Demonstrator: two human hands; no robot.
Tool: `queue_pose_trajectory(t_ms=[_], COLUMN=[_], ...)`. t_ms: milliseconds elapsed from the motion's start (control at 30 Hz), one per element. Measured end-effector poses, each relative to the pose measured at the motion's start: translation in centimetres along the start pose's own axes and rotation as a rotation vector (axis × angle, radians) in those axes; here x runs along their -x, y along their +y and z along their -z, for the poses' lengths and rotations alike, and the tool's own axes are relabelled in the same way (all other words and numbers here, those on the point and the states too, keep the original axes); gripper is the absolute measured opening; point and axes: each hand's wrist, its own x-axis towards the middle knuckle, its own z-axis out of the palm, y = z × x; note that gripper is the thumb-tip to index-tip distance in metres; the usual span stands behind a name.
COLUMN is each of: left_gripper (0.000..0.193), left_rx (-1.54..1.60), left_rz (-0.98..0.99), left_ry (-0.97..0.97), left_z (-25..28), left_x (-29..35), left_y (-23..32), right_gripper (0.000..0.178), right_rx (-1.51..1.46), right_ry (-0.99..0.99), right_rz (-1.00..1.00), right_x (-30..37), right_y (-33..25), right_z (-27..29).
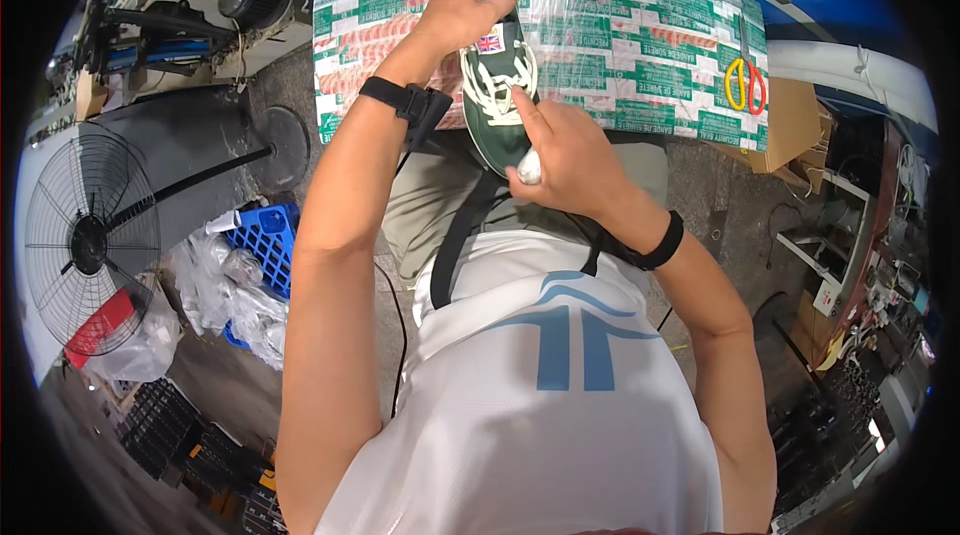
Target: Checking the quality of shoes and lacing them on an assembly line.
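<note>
A dark green shoe [494, 140] with loose white laces [497, 85] stands out over the near edge of the taped table, toe toward me. A small flag label [490, 39] shows on its tongue. My left hand [463, 10] grips the shoe's heel end at the far side, fingers closed around the collar. At the toe, my right hand [570, 157] holds a small white wad [529, 168] against the shoe, between thumb and curled fingers. Its index finger stretches up onto the laces. Whether the wad is cloth or paper, I cannot tell.
The table top [620, 25] is covered in green and white printed tape under clear film. Scissors [744, 85] with yellow and red handles lie at its right end. A standing fan [90, 240] and a blue crate [262, 245] with plastic bags are on the left; a cardboard box [795, 125] is right.
</note>
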Motion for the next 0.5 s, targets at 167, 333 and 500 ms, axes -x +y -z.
queue_pose_trajectory(t_ms=[167, 333, 500], left_gripper=[0.107, 0.082, 0.044], left_rx=[0.006, 0.605, 1.115], left_rz=[-0.042, -0.153, 0.086], left_ry=[0.022, -0.058, -0.001], left_z=[-0.4, 0.1, 1.3], left_x=[0.4, 1.4, 5.9], left_y=[-0.1, -2.6, -5.3], right_gripper=[0.085, 0.089, 0.055], right_rx=[-0.26, -0.35, -0.442], right_ry=[-0.042, 0.244, 0.044], right_rz=[-0.203, -0.286, -0.388], right_x=[2.4, 1.4, -0.1], right_y=[0.2, 2.6, 3.0], right_z=[0.2, -2.2, -5.1])
